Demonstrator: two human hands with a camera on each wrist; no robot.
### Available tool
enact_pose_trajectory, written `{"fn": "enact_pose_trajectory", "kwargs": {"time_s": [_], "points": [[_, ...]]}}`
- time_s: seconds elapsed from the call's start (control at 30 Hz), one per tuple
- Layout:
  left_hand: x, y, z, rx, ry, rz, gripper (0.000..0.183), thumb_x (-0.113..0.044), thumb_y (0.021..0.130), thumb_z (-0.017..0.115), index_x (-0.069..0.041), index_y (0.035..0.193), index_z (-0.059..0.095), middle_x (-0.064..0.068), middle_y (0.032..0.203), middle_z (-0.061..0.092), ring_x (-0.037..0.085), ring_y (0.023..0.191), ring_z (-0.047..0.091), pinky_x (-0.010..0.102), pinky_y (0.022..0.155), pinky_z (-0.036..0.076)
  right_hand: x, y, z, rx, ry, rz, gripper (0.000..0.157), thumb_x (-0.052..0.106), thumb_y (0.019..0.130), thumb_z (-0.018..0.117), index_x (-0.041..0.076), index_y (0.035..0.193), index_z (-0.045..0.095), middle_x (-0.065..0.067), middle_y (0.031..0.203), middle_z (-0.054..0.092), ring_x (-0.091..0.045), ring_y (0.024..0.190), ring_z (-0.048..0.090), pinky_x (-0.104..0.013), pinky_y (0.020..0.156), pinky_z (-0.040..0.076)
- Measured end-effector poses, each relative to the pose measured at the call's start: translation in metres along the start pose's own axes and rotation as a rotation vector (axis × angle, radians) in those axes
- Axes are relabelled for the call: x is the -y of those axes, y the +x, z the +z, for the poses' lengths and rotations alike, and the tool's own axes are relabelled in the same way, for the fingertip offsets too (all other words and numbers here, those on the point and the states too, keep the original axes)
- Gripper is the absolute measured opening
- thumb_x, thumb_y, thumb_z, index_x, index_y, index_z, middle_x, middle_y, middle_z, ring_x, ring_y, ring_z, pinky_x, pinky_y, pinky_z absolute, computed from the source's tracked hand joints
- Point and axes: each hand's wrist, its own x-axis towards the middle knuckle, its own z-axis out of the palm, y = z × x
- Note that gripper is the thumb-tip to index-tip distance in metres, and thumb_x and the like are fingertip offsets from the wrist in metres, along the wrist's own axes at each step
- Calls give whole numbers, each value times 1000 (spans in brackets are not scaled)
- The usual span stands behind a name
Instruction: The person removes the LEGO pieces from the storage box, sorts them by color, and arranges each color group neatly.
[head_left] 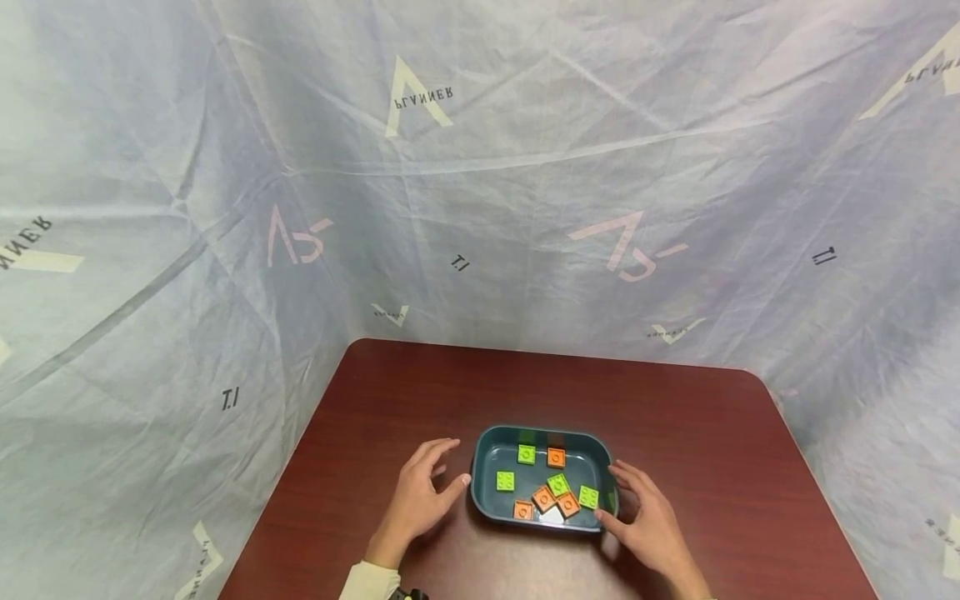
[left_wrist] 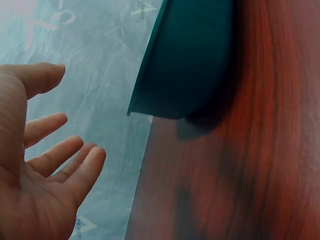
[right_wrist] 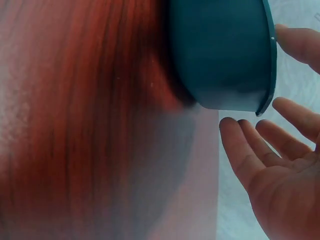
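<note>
A dark teal tray (head_left: 491, 504) with raised walls and rounded corners sits on the table. Several lime green toy bricks (head_left: 506, 481) and several orange toy bricks (head_left: 556, 457) lie loose in it, some overlapping near the front right. My left hand (head_left: 422, 496) is beside the tray's left end, fingers spread and bent a little, holding nothing. In the left wrist view a gap separates it from the tray wall (left_wrist: 190, 60). At the right end is my right hand (head_left: 648, 521), fingers loosely bent, thumb tip and fingertips right at the rim (right_wrist: 272, 65).
The reddish-brown wooden table (head_left: 420, 383) has rounded far corners. Pale printed fabric (head_left: 510, 192) hangs behind it and along both sides. A light sleeve (head_left: 370, 582) and a dark band (head_left: 408, 594) show at my left wrist.
</note>
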Motion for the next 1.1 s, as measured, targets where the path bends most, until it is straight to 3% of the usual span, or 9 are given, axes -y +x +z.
{"fn": "enact_pose_trajectory", "kwargs": {"time_s": [0.23,0.37,0.53,0.77,0.9,1.1], "points": [[-6,7,12,70,-45,24,58,-28,93,84,-21,146,61,6,141,62,32,127,67,39,99,61,-5,-2,3,52,151,80,82,19,76,97,7,147,59,-15,160,50,-41,128,66,-44,93,63],[-8,13,18,104,-38,49,57,-29,94,82,-19,145,61,7,135,64,30,120,68,36,98,61,-9,-3,7,53,236,72,88,12,75,97,6,152,54,-17,166,40,-43,129,65,-36,89,64],[-11,20,25,187,-37,37,52,-26,95,81,-21,144,62,0,132,63,29,118,66,33,98,61,-9,-7,9,41,277,80,89,12,75,97,6,152,53,-19,159,48,-40,126,66,-31,87,64],[-18,26,33,256,-2,7,47,-16,94,81,-19,138,66,-1,128,63,27,116,67,29,92,62,-6,-13,8,90,353,196,95,16,74,98,13,155,49,-23,141,62,-26,104,76,-26,82,63],[-18,31,41,285,18,9,44,-14,93,82,-18,135,68,2,126,64,31,115,68,24,87,62,-6,-13,8,113,398,238,97,14,74,98,16,157,47,-24,145,60,-28,109,74,-29,84,64],[-20,39,49,327,56,4,43,-14,92,83,-16,133,70,6,128,64,31,114,71,20,82,61,-8,-14,9,133,430,227,102,14,73,98,19,159,44,-25,145,59,-37,119,70,-28,84,63]]}}
